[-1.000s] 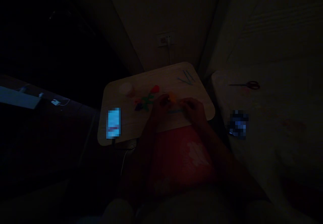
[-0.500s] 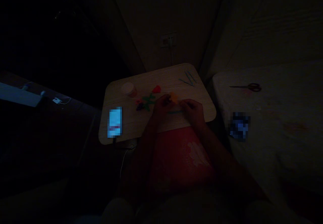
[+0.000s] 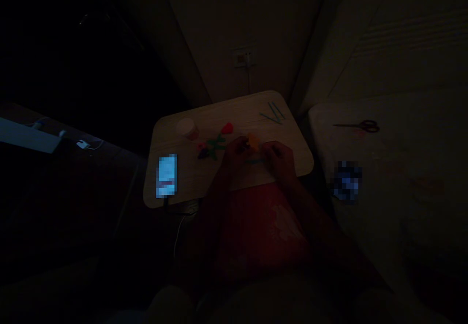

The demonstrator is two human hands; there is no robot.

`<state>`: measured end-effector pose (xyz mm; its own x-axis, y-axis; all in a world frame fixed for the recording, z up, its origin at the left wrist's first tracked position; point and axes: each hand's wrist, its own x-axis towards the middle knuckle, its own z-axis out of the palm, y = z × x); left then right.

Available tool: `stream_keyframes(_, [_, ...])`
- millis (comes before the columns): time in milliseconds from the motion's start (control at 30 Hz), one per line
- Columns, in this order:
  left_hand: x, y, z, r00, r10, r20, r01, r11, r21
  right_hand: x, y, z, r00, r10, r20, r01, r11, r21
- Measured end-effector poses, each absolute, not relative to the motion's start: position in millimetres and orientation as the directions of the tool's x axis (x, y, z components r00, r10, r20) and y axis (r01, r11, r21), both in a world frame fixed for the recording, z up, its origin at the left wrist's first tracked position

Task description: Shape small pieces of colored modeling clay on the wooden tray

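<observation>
In dim light, my left hand (image 3: 235, 152) is closed at the fingertips on a small yellow-orange piece (image 3: 253, 142), whose material is too dark to tell. My right hand (image 3: 280, 159) is just to the right, fingers curled and pinched together; what they hold, if anything, I cannot make out. Below the yellow piece a thin blue-green strip (image 3: 253, 161) lies on the table between the hands. Left of my left hand are green pieces (image 3: 216, 144), with a red piece (image 3: 227, 128) behind them. A pink piece (image 3: 201, 146) and a dark purple piece (image 3: 203, 154) lie beside the green ones.
The small wooden table (image 3: 190, 182) also carries a lidded tub (image 3: 187, 128), a lit phone (image 3: 166, 175) with a cable, and several thin blue sticks (image 3: 273, 113). On the pale surface at right lie scissors (image 3: 360, 126) and a blurred-out item (image 3: 347, 181). A wall socket (image 3: 244, 58) is behind.
The yellow-orange piece has turned slightly between my hands. My right hand has shifted only a little; the things on the table have stayed put.
</observation>
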<state>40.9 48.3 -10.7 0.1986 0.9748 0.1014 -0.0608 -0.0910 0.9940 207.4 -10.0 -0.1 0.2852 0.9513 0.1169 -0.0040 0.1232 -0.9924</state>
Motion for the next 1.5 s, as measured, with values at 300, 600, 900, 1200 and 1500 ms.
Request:
stream_keyframes(300, [39.1,47.8,-13.2,0.223,0.965,0.137,-0.009,-0.138,0.99,205.7,-8.5,-0.9,0.294,0.95,0.106,0.003,0.11,-0.994])
stream_keyframes(600, [38.1,47.3,-14.9,0.234,0.965,0.121,-0.037,-0.115,0.993,206.8,-8.6,-4.2,0.315,0.948,0.037,-0.199,0.104,-0.974])
stream_keyframes(900, [38.9,47.0,-14.0,0.207,0.976,0.073,-0.062,-0.061,0.996,204.8,-7.6,-2.0,0.323,0.946,0.04,-0.103,0.077,-0.992])
stream_keyframes(1200, [38.9,45.0,-13.8,0.224,0.973,0.052,-0.091,-0.032,0.995,205.9,-9.6,-0.9,0.334,0.942,0.03,-0.148,0.084,-0.985])
stream_keyframes(1500, [40.1,43.0,-8.0,0.207,0.978,0.041,-0.096,-0.021,0.995,204.6,-9.5,1.6,0.332,0.943,0.03,-0.155,0.086,-0.984])
